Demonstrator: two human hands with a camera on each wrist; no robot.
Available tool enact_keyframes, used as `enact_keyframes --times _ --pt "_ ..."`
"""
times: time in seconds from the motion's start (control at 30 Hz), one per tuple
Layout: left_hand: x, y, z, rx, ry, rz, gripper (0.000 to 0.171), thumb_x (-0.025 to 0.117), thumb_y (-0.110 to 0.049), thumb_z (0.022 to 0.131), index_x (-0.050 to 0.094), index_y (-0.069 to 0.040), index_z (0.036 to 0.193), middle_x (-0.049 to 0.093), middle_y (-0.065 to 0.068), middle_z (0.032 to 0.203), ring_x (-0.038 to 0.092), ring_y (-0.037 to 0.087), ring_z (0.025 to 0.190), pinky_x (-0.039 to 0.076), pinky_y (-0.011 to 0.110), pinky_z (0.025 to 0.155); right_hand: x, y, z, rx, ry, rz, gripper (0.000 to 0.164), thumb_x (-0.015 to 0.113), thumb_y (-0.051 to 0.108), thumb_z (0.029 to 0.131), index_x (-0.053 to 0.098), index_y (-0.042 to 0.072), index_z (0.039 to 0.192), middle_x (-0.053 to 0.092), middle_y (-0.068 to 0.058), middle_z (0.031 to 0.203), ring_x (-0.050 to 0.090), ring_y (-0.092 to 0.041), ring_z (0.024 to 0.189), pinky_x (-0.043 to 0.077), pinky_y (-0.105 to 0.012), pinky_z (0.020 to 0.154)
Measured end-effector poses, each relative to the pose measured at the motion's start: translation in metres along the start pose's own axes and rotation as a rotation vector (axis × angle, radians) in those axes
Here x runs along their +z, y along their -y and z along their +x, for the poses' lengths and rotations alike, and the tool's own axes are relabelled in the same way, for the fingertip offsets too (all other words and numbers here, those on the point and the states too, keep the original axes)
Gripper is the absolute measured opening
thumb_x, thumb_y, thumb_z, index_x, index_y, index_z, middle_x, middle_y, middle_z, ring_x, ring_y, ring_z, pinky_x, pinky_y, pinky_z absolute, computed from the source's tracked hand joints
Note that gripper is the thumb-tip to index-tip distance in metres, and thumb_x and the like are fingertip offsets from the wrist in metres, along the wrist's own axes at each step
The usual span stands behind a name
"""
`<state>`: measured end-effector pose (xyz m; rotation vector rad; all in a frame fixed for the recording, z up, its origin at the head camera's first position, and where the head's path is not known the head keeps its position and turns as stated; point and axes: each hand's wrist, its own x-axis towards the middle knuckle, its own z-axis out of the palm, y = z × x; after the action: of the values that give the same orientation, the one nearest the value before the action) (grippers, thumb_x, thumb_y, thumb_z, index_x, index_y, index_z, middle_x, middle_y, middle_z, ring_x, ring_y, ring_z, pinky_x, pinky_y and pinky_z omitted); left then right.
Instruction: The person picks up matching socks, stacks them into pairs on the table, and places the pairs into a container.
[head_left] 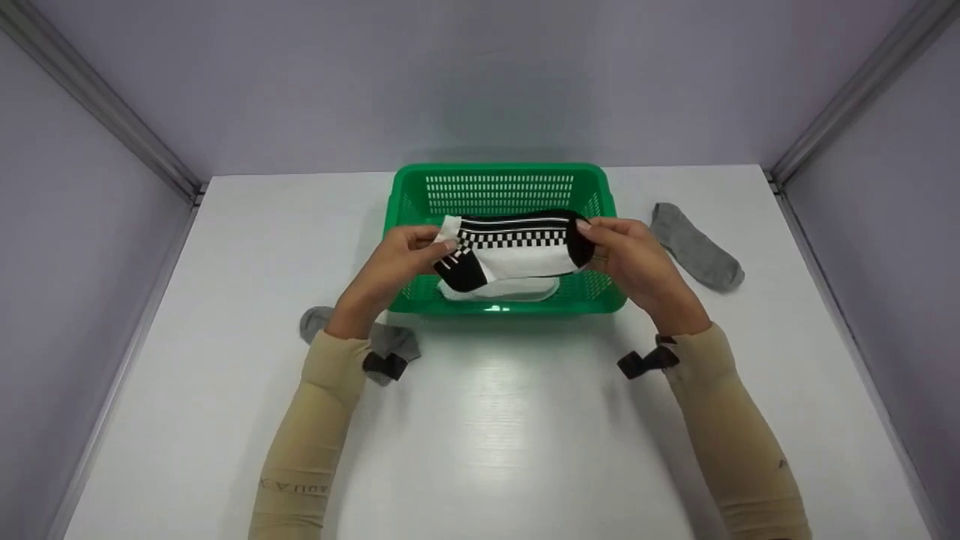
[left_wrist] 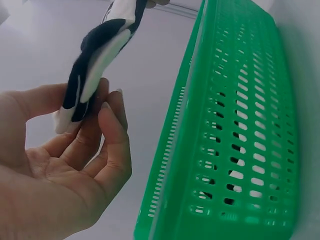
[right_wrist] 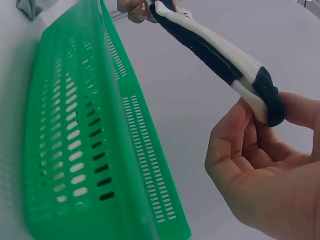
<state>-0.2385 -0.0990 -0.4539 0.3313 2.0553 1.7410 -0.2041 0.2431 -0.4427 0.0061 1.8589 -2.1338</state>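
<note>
Starting at left on my feed: one grey sock (head_left: 397,341) lies on the table (head_left: 487,420), left of centre and partly under the left forearm. Next is the left hand (head_left: 390,262), pinching the cuff-and-heel end of the black-and-white sock (head_left: 517,259) between thumb and fingers. That sock is mid-frame, above the green basket (head_left: 502,169), with a white item (head_left: 502,291) in the basket below it. The bit I'd watch is its long axis — it runs side to side, pretty much level, along the basket's long side. The right hand (head_left: 637,259) pinches the black toe end, so I can't call either hand nearer — each has an end. Right of that, another grey sock (head_left: 701,251) lies slantwise on the table.
</note>
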Motion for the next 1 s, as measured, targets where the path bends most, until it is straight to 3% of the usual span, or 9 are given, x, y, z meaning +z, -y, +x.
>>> enact_keyframes --times 0.2,0.3,0.47,0.57,0.8,0.83,0.9,0.93,1.0 --pt "-0.009 -0.012 0.017 -0.059 -0.035 0.016 0.036 0.063 -0.028 0.107 0.068 -0.008 0.137 0.074 0.005 0.123 0.073 0.015 0.109 0.057 0.040 0.104 0.000 0.015 0.023 -0.005 0.013 -0.080 0.041 0.062 0.034 0.107 0.066 -0.002 0.127 0.073 -0.004 0.113 0.068 -0.013 0.088 0.060 -0.027 0.081" --pt "-0.013 -0.014 0.024 -0.081 -0.051 0.065 0.032 0.063 -0.031 0.107 0.070 -0.009 0.129 0.069 -0.001 0.114 0.065 0.012 0.107 0.055 0.040 0.104 -0.002 0.020 0.033 -0.019 0.029 -0.125 0.043 0.063 0.036 0.106 0.068 -0.004 0.123 0.069 -0.004 0.104 0.062 -0.014 0.080 0.059 -0.028 0.078" --pt "-0.018 -0.015 0.036 -0.085 -0.042 0.126 0.021 0.064 -0.031 0.106 0.067 -0.014 0.095 0.057 -0.006 0.089 0.051 0.010 0.086 0.050 0.032 0.083 -0.008 0.026 0.047 0.011 0.031 -0.217 0.038 0.063 0.039 0.106 0.072 0.002 0.103 0.058 0.000 0.082 0.051 -0.014 0.071 0.050 -0.026 0.069" --pt "-0.024 -0.014 0.043 -0.089 -0.031 0.156 0.032 0.064 -0.030 0.106 0.054 -0.018 0.078 0.048 -0.005 0.078 0.043 0.013 0.076 0.044 0.033 0.076 -0.010 0.027 0.056 0.055 0.031 -0.235 0.036 0.064 0.039 0.106 0.071 0.005 0.097 0.047 0.002 0.074 0.042 -0.013 0.065 0.038 -0.027 0.063" --pt "-0.036 -0.010 0.061 -0.109 -0.062 0.155 0.043 0.062 -0.029 0.107 0.037 -0.019 0.074 0.036 -0.003 0.075 0.037 0.014 0.073 0.041 0.032 0.072 -0.009 0.024 0.078 0.109 0.044 -0.219 0.040 0.063 0.038 0.106 0.071 0.001 0.117 0.061 -0.004 0.100 0.043 -0.011 0.061 0.037 -0.023 0.057" --pt "-0.036 -0.009 0.065 -0.111 -0.070 0.147 0.043 0.061 -0.028 0.108 0.036 -0.018 0.075 0.034 -0.003 0.076 0.037 0.013 0.071 0.042 0.030 0.070 -0.009 0.023 0.081 0.111 0.039 -0.203 0.040 0.063 0.038 0.106 0.070 0.001 0.118 0.061 -0.006 0.108 0.046 -0.011 0.062 0.040 -0.023 0.059" --pt "-0.035 -0.010 0.072 -0.132 -0.078 0.108 0.026 0.059 -0.024 0.109 0.055 -0.012 0.086 0.052 0.001 0.091 0.047 0.012 0.075 0.048 0.024 0.070 -0.008 0.022 0.086 0.117 0.020 -0.180 0.041 0.062 0.036 0.106 0.069 -0.001 0.121 0.060 -0.009 0.117 0.053 -0.011 0.065 0.047 -0.023 0.064" --pt "-0.034 -0.011 0.076 -0.145 -0.079 0.088 0.017 0.058 -0.021 0.109 0.064 -0.007 0.102 0.059 0.005 0.108 0.057 0.011 0.081 0.053 0.022 0.074 -0.008 0.021 0.089 0.120 0.007 -0.171 0.041 0.062 0.036 0.106 0.068 -0.001 0.123 0.059 -0.011 0.121 0.056 -0.011 0.067 0.050 -0.023 0.066" --pt "-0.033 -0.013 0.082 -0.174 -0.076 0.060 0.039 0.056 -0.017 0.109 0.054 0.001 0.144 0.050 0.016 0.150 0.068 0.016 0.108 0.059 0.021 0.087 -0.007 0.017 0.094 0.125 -0.019 -0.166 0.042 0.060 0.036 0.107 0.065 -0.001 0.127 0.058 -0.012 0.125 0.061 -0.012 0.071 0.054 -0.024 0.071"
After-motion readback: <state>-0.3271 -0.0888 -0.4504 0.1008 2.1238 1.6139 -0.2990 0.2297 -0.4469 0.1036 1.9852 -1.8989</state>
